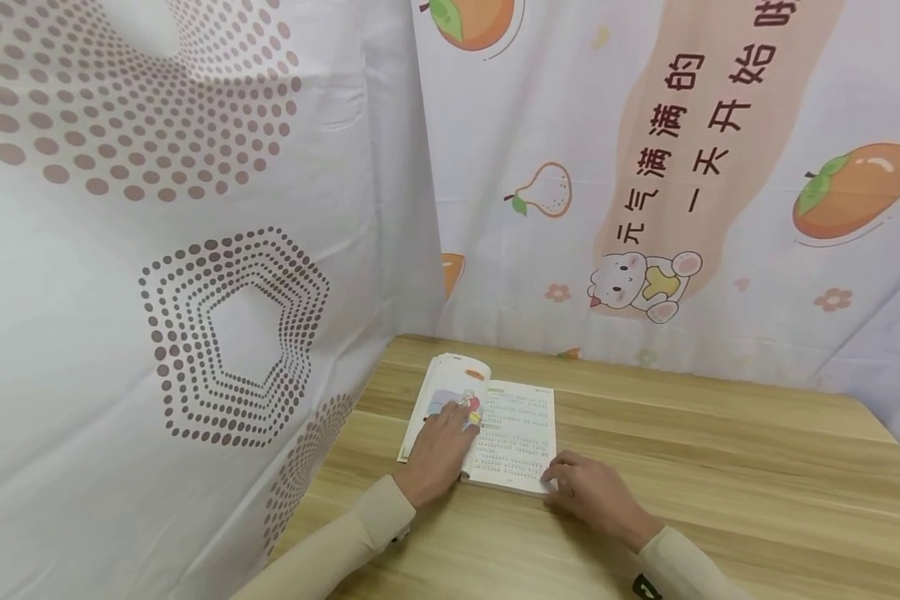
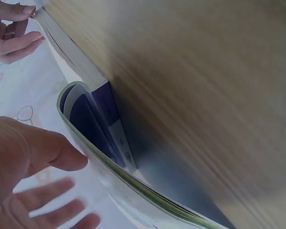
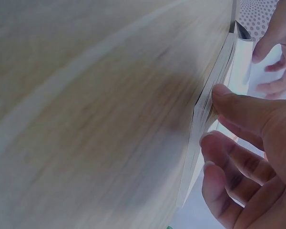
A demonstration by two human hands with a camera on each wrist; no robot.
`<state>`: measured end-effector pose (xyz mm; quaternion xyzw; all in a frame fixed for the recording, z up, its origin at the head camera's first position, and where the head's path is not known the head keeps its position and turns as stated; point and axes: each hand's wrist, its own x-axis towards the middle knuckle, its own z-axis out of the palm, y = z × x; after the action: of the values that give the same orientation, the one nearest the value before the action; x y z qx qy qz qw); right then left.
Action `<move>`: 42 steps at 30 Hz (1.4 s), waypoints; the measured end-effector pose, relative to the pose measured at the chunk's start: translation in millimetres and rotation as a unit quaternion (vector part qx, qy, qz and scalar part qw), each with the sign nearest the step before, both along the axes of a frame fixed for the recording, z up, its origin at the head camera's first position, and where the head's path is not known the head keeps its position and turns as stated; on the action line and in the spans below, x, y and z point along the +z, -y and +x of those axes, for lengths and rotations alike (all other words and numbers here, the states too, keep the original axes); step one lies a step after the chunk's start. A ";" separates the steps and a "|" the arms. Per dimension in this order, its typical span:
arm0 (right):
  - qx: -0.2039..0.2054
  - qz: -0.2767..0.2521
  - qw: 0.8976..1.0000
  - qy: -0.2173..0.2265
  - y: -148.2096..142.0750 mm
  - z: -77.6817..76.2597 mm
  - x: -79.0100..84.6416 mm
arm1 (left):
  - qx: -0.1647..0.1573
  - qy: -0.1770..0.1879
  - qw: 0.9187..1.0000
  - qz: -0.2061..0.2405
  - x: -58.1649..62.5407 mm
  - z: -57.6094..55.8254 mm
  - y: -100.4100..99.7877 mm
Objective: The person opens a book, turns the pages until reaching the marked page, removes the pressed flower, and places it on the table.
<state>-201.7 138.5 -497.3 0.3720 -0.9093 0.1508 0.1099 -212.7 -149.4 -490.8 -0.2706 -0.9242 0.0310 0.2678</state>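
Note:
An open book [image 1: 516, 437] lies on the table, its left page showing a coloured picture and its right page covered in lines of print. My left hand [image 1: 441, 450] rests over the left page with its fingers extended and hides part of the picture. In the left wrist view, the left pages [image 2: 133, 186] curve up from the purple spine [image 2: 106, 102]. At the lower right corner of the book, my right hand [image 1: 587, 492] has its fingers bent. The right wrist view has its thumb [image 3: 229, 98] against the page edges, with the index finger over the page side, pinching the corner.
A wood-grain table [image 1: 690, 467] extends to the right of the book. White cloth with brown dots [image 1: 240, 333] hangs along the left side, and a curtain printed with fruit and characters [image 1: 555, 275] hangs behind the table's far edge.

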 end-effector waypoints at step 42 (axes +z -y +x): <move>0.007 -0.081 0.993 -0.090 4.0 -2.8 4.3 | -0.050 0.031 0.997 -0.045 -4.3 4.7 -13.4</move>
<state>-204.5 134.5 -493.0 0.3806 -0.8778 0.1908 0.2195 -208.0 -136.0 -495.1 -0.3287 -0.9151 0.0513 0.2278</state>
